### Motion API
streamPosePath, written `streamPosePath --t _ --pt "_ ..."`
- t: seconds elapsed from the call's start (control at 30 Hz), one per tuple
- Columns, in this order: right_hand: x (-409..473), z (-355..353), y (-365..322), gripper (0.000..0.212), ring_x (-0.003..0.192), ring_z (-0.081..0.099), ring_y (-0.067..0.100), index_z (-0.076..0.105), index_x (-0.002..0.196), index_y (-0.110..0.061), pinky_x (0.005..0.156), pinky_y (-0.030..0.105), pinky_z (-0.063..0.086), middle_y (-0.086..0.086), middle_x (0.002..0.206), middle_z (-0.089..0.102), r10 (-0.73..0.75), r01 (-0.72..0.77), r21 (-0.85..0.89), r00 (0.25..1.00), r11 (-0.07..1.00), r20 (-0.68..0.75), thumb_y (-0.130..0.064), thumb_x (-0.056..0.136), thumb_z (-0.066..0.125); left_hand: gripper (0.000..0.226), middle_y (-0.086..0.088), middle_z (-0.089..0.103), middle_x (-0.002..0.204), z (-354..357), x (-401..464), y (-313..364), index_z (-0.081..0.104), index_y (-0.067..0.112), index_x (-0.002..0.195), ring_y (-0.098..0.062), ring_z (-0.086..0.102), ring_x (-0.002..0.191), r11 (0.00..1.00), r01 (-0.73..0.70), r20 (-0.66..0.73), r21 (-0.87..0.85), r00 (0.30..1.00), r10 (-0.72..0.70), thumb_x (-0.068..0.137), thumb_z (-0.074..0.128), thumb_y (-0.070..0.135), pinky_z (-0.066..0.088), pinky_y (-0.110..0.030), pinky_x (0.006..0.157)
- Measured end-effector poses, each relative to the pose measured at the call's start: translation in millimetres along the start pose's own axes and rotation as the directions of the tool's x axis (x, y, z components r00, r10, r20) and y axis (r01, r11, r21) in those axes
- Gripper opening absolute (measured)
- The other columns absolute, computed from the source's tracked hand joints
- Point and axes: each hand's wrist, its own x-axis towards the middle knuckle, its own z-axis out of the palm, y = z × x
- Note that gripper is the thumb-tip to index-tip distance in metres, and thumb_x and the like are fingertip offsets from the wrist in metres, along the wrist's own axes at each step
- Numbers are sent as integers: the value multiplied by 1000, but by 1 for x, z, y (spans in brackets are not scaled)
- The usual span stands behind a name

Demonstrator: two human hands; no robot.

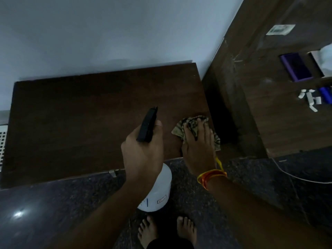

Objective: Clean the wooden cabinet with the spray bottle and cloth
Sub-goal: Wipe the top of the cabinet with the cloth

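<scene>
The dark wooden cabinet top (80, 119) lies below me against the white wall. My left hand (143, 151) grips the neck of a white spray bottle (158, 191), whose black nozzle (148, 124) points out over the cabinet top. My right hand (197, 146) presses a patterned cloth (194, 126) flat on the cabinet's front right corner, fingers spread over it. Orange and yellow threads circle the right wrist.
A taller dark wooden unit (269, 87) stands to the right with a purple box (296, 69), white chalk-like pieces (309, 99) and a sticker on it. A white cable (294, 177) runs over the dark speckled floor (53, 212). My bare feet (167, 230) stand close to the cabinet.
</scene>
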Motion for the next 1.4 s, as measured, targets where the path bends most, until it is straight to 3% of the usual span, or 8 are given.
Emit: streamPosePath --t 0.4,0.57,0.8,0.9,1.0,1.07,1.23,1.4 --pt "26 -9 35 56 133 32 47 46 139 -21 105 57 34 24 148 33 -28 28 43 1000 999 7 -34 87 31 31 -25 61 72 15 -17 -8 53 25 64 -42 55 60 1000 4 -25 26 1000 -3 92 59 36 47 -48 49" --pt "-11 -8 41 55 135 28 47 45 139 -21 105 57 34 23 151 27 -16 14 49 999 999 44 -35 89 29 38 -2 43 51 17 -20 -13 48 20 60 -17 39 45 999 35 -29 39 999 -34 93 58 36 34 -29 44" --pt "15 -12 40 60 132 28 52 42 141 -19 104 59 34 25 151 23 12 -17 77 998 997 66 -39 86 25 36 -2 45 52 21 -24 -18 51 18 63 -18 42 49 999 35 -62 29 998 -33 93 57 36 35 -32 48" --pt "11 -9 41 55 132 26 51 39 143 -20 106 59 32 25 153 19 18 -21 73 999 997 31 -33 90 37 33 -3 45 54 17 -30 -22 52 19 65 -18 42 48 999 48 -77 22 996 -46 93 58 36 35 -31 47" --pt "-12 -7 42 54 134 24 51 39 143 -19 106 61 31 25 153 18 34 -37 77 999 996 37 -25 90 49 36 -18 49 58 9 -36 -23 55 10 69 -25 46 52 999 38 -74 8 997 -38 93 58 36 37 -35 50" --pt "-24 -7 39 52 134 25 52 43 140 -17 105 61 32 27 151 22 46 -48 55 998 997 37 -29 89 40 39 -24 49 62 2 -40 -24 56 3 73 -26 46 53 1000 27 -78 6 997 -26 93 58 36 37 -36 50" --pt "-27 -10 16 54 133 27 52 48 136 -14 107 63 27 28 149 27 121 -121 35 993 992 11 -30 85 41 40 -11 47 55 -20 -46 -35 54 5 68 -27 47 51 998 65 -103 -9 993 -65 92 59 37 40 -40 49" --pt "-36 5 -31 54 140 15 48 38 143 -16 114 60 15 25 154 17 11 -12 25 999 1000 35 -30 92 48 40 -5 43 51 -46 -47 -50 52 6 68 -23 43 49 997 73 -98 -4 992 -73 93 58 37 36 -36 48"
